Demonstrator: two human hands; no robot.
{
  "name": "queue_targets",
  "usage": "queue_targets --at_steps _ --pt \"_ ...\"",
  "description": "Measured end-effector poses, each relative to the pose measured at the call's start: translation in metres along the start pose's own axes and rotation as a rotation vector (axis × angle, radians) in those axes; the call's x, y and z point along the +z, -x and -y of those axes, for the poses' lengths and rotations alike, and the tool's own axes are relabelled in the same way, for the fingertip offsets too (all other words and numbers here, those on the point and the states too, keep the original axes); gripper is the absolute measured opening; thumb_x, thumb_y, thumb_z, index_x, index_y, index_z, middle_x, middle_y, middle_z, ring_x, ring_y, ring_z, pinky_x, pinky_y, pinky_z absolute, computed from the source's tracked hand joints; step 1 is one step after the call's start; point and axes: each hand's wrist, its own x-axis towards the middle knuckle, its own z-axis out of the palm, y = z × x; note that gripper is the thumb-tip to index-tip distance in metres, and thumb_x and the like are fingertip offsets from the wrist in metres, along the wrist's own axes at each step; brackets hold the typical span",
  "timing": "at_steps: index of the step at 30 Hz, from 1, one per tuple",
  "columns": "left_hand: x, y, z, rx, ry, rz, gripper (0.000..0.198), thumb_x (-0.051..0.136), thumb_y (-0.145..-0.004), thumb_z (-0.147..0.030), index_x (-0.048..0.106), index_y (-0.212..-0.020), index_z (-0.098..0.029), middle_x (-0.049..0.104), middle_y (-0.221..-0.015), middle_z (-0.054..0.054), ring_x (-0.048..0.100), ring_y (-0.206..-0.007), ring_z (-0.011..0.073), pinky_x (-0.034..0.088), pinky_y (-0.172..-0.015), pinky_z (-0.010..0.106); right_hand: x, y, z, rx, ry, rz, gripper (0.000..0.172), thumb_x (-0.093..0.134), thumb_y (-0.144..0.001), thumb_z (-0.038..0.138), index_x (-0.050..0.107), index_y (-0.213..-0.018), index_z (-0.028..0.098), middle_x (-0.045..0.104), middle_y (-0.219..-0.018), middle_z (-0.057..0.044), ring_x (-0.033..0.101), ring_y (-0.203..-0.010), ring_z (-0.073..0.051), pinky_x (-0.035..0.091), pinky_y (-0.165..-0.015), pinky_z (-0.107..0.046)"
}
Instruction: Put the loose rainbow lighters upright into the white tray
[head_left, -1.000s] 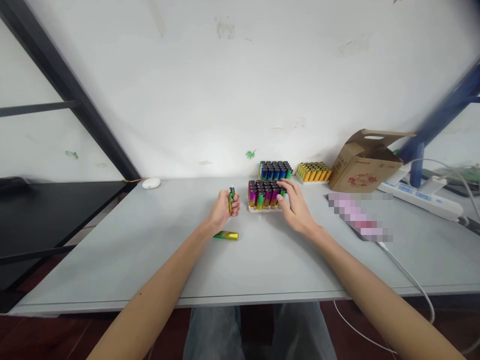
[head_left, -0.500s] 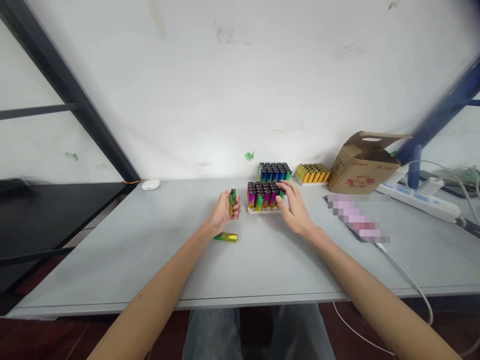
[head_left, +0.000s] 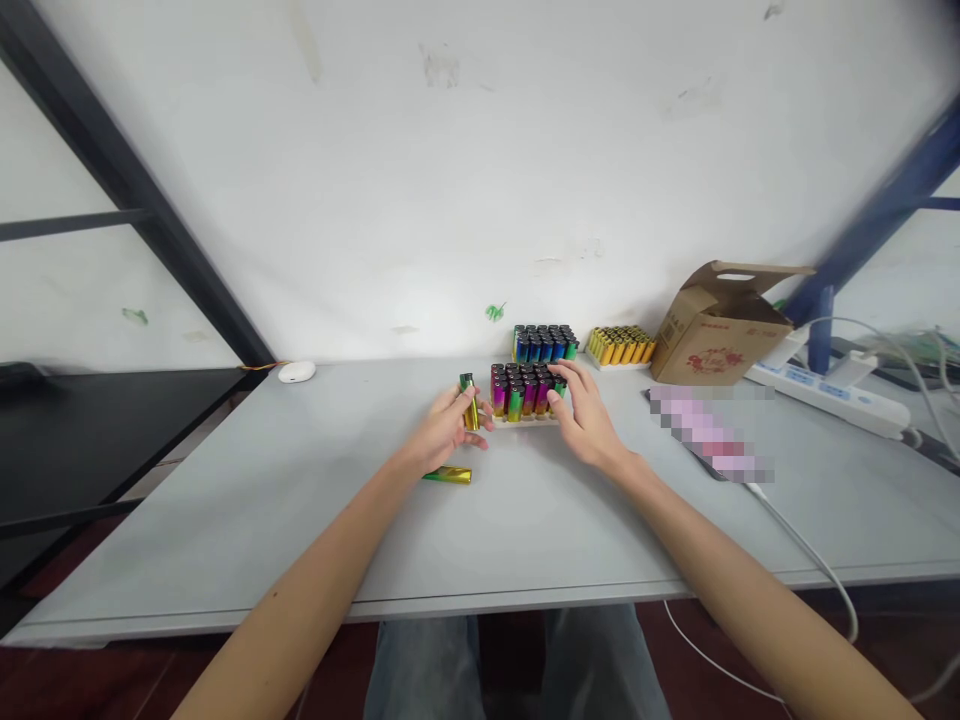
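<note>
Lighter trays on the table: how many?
3: the rainbow tray under the right hand, the blue tray behind it, the yellow tray beside the cardboard box.

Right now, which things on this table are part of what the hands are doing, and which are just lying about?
In use:
left hand holding a lighter
right hand on the nearest tray
loose lighter

Lying about:
blue tray
yellow tray
box
power strip
white mouse
</note>
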Motion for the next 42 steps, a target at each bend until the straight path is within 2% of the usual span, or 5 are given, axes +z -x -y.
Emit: queue_targets --at_steps 4,13,23,37,42 --pt "0.001 0.001 -0.001 -0.005 -0.098 0.033 0.031 0.064 -0.085 -0.043 0.059 -0.098 -0.016 0.064 -0.088 0.006 0.059 -0.064 0.0131 0.050 -0.049 0.025 -0.001 0.000 0.000 -0.002 0.022 -0.036 0.045 0.036 -0.096 0.050 0.048 -0.130 0.022 0.045 -0.140 -0.014 0.039 -0.133 -0.029 0.032 -0.112 -0.054" --pt "0.003 0.004 -0.003 -0.073 -0.036 0.215 0.028 0.066 -0.087 -0.034 0.062 -0.103 -0.011 0.069 -0.101 0.015 0.068 -0.092 0.0220 0.053 -0.090 0.043 -0.003 -0.002 0.002 -0.077 -0.001 -0.147 0.036 0.044 -0.095 0.041 0.055 -0.124 0.023 0.051 -0.134 -0.012 0.046 -0.128 -0.028 0.037 -0.110 -0.050" --pt "0.020 0.009 0.009 -0.005 -0.245 0.337 0.040 0.063 -0.086 -0.047 0.063 -0.110 -0.015 0.067 -0.114 0.015 0.070 -0.097 0.0245 0.052 -0.092 0.043 -0.002 -0.001 0.019 -0.249 -0.067 -0.187 0.020 0.058 -0.090 0.026 0.072 -0.104 0.028 0.063 -0.121 -0.006 0.055 -0.116 -0.025 0.046 -0.099 -0.049" --pt "0.029 0.012 0.013 0.084 -0.432 0.263 0.039 0.059 -0.086 -0.049 0.067 -0.107 -0.017 0.070 -0.107 0.010 0.067 -0.102 0.0248 0.053 -0.087 0.038 -0.001 0.001 0.031 -0.086 -0.318 -0.074 0.007 0.072 -0.079 0.028 0.071 -0.084 0.024 0.065 -0.117 -0.007 0.060 -0.111 -0.024 0.048 -0.096 -0.044" --pt "0.024 0.007 0.015 0.127 -0.548 0.030 0.038 0.057 -0.088 -0.046 0.060 -0.115 -0.019 0.070 -0.111 0.009 0.065 -0.103 0.0221 0.049 -0.091 0.036 -0.009 -0.005 0.023 -0.076 -0.282 -0.153 0.007 0.070 -0.079 0.029 0.070 -0.084 0.024 0.065 -0.115 -0.007 0.061 -0.110 -0.025 0.047 -0.098 -0.046"
